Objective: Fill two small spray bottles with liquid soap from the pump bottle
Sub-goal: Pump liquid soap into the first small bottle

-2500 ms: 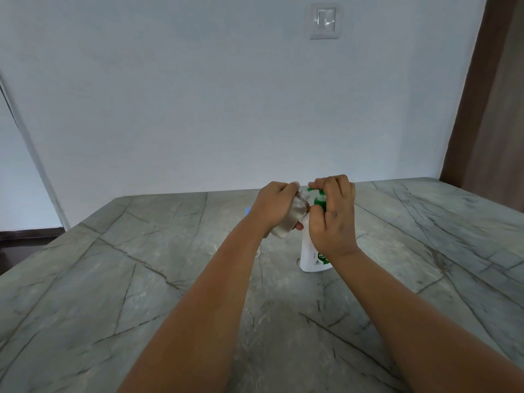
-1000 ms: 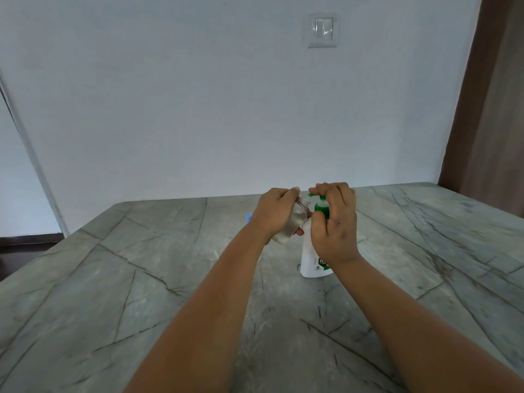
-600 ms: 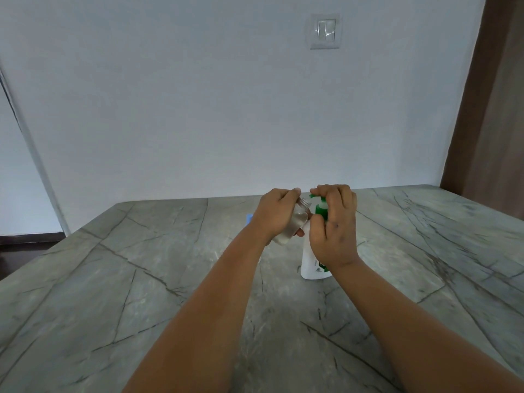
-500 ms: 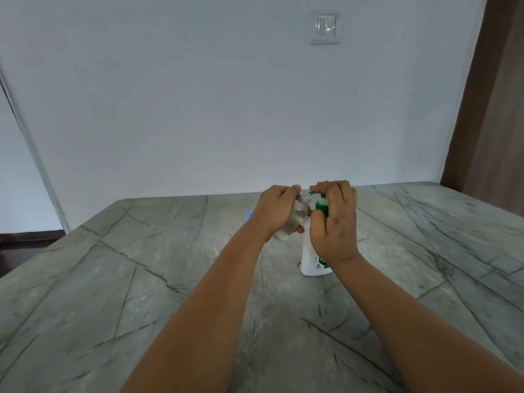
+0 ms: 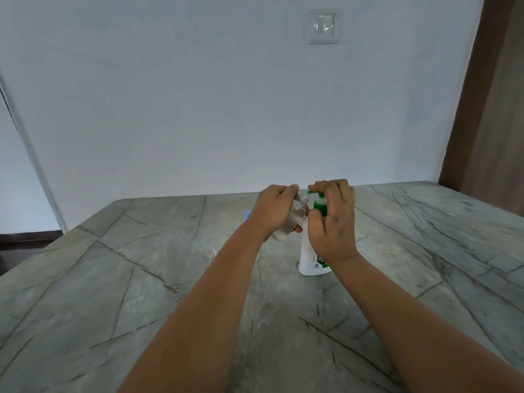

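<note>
A white pump bottle with a green pump head stands on the grey marble table. My right hand curls over the pump head from above. My left hand grips a small clear spray bottle, uncapped and tilted, with its open neck just under the green spout. Some clear liquid sits in its lower part. A second spray bottle is not visible.
A small blue object peeks out behind my left wrist on the table. A white wall with a light switch stands behind the table. A brown wooden panel runs along the right.
The pump head has risen a little under my right hand, showing more of its stem. Both hands and the small bottle stay in place.
</note>
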### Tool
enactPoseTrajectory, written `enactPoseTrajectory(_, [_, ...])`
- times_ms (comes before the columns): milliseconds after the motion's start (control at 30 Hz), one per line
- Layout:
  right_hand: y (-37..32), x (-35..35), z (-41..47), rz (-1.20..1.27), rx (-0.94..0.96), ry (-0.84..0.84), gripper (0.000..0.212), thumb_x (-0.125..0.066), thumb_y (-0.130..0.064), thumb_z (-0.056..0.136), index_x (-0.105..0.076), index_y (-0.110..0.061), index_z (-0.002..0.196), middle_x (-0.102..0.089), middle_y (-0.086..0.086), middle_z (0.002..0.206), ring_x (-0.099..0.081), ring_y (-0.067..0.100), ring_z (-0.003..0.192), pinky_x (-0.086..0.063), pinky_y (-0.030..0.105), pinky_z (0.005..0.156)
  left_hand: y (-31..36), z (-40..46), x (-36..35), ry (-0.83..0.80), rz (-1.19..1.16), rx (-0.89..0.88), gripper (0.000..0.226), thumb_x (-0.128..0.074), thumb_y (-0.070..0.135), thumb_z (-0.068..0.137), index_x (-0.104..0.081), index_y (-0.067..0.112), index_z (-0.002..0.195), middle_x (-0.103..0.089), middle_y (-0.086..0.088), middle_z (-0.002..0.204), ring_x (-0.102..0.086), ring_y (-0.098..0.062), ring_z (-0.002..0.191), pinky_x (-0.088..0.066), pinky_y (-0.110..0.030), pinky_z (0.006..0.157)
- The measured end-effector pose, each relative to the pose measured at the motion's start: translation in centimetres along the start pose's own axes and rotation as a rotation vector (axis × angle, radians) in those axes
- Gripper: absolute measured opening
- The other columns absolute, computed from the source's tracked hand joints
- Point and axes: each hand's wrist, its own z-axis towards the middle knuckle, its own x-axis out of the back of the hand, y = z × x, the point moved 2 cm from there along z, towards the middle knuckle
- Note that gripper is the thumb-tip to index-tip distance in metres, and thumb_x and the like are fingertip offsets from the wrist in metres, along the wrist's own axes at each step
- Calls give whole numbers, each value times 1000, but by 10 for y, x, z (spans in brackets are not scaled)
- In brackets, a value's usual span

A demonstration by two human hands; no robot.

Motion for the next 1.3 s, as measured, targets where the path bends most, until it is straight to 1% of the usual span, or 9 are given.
enactPoseTrajectory(133, [4,-2,2,-9,17,29,30,-40,-5,69,-60,-2,91,-47,-4,97,-41,17,90,-38,29,76,0,-1,-1,3,-4,-9,44,-46,35,101,-70,2,84,-73,-20,87,-70,-45,75,-60,-53,72])
enactPoseTrajectory(233, [4,-2,1,-4,13,37,29,-39,-7,70,-60,-2,88,-47,-4,95,-40,17,88,-38,30,74,0,-2,-1,1,-15,-9,44,-46,33,102,-69,2,82,-72,-22,87,-70,-44,70,-60,-53,70])
enactPoseTrajectory(500, [1,0,-1,-6,24,4,37,-35,-11,70,-59,-2,97,-47,-2,102,-45,23,90,-40,30,79,-1,-1,-3,19,3,-30,45,-44,35,102,-71,2,87,-74,-19,89,-69,-47,82,-59,-57,79])
enactPoseTrajectory(700, [5,-2,1,-19,22,12,30,-36,-8,70,-58,-2,89,-52,4,91,-39,18,86,-37,30,74,1,-3,-2,16,-13,-28,47,-44,34,101,-69,-4,88,-72,-24,90,-68,-49,80,-59,-52,74])
enactPoseTrajectory(833, [3,0,-2,-7,24,7,34,-36,-11,71,-57,-3,95,-45,-3,100,-41,18,89,-40,30,76,-1,-1,-3,32,2,-40,53,-43,46,90,-69,-1,85,-70,-25,90,-66,-51,85,-55,-61,84])
enactPoseTrajectory(900, [3,1,-1,21,-2,18,36,-35,-10,71,-58,-3,98,-45,-3,102,-44,19,90,-43,34,77,-2,0,-4,28,8,-39,55,-42,48,88,-69,-1,85,-71,-25,90,-65,-51,85,-55,-62,84])
enactPoseTrajectory(1033, [4,0,0,8,26,7,35,-35,-9,71,-58,-3,96,-45,-5,102,-45,22,91,-45,37,77,-1,0,-3,10,-8,-38,50,-44,40,96,-68,-3,86,-72,-23,90,-66,-51,83,-56,-60,82])
enactPoseTrajectory(1167, [6,-1,0,-4,18,22,30,-36,-8,72,-58,-2,90,-43,-6,98,-42,18,90,-45,35,72,0,-2,-3,25,-3,-26,53,-43,45,90,-69,-1,85,-70,-25,91,-66,-52,86,-55,-62,85])
enactPoseTrajectory(1300, [3,-1,-4,-53,32,-5,33,-36,-10,71,-56,-2,96,-48,6,99,-43,22,89,-44,38,73,-1,-2,-3,18,-3,-23,47,-44,37,99,-69,1,83,-73,-20,87,-69,-48,82,-57,-58,83])
